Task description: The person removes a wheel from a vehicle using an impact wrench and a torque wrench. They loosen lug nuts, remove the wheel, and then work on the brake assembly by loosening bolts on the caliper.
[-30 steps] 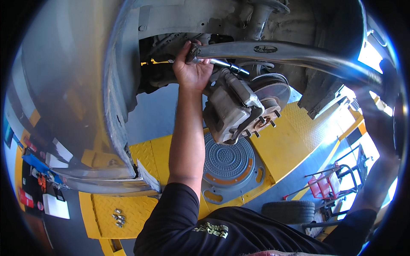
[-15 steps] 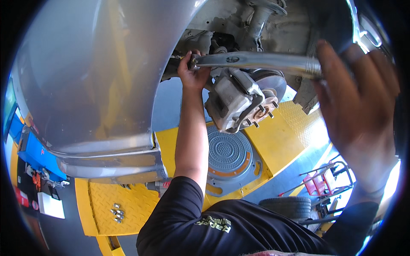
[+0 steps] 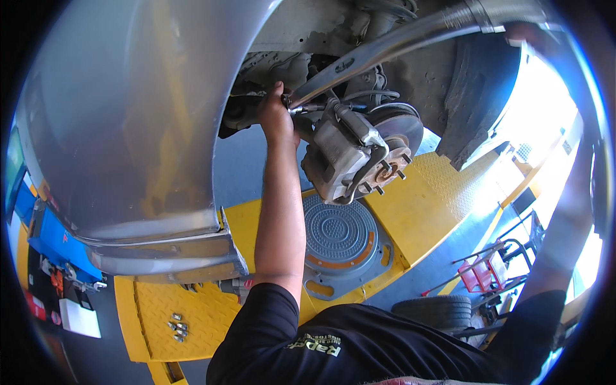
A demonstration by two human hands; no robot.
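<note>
A long-handled steel wrench (image 3: pixel 385 51) slants across the wheel arch, its grip end high at the right. My left hand (image 3: pixel 277 119) is closed around its head end, thumb up, beside a dark suspension arm. A shiny socket piece (image 3: pixel 308 108) sticks out by the wrench head; what it sits on is hidden. My right hand (image 3: pixel 536 37) is raised at the wrench's grip end, dark and mostly hidden, so its fingers do not show clearly. Just right of my left hand hang the brake caliper (image 3: pixel 337 154) and the brake disc (image 3: pixel 407 125) with its studded hub (image 3: pixel 387 173).
The silver car body panel (image 3: pixel 128 128) fills the left. Below lies a yellow lift platform (image 3: pixel 417 212) with a round grey turntable plate (image 3: pixel 340 228). Several lug nuts (image 3: pixel 178 327) rest on the yellow tread plate. A tyre (image 3: pixel 436 312) and a red cart (image 3: pixel 484 273) stand lower right.
The wrench's grip end has swung upward, from nearly level to a steep slant. My right hand has risen with it toward the upper right. My left hand stays at the head.
</note>
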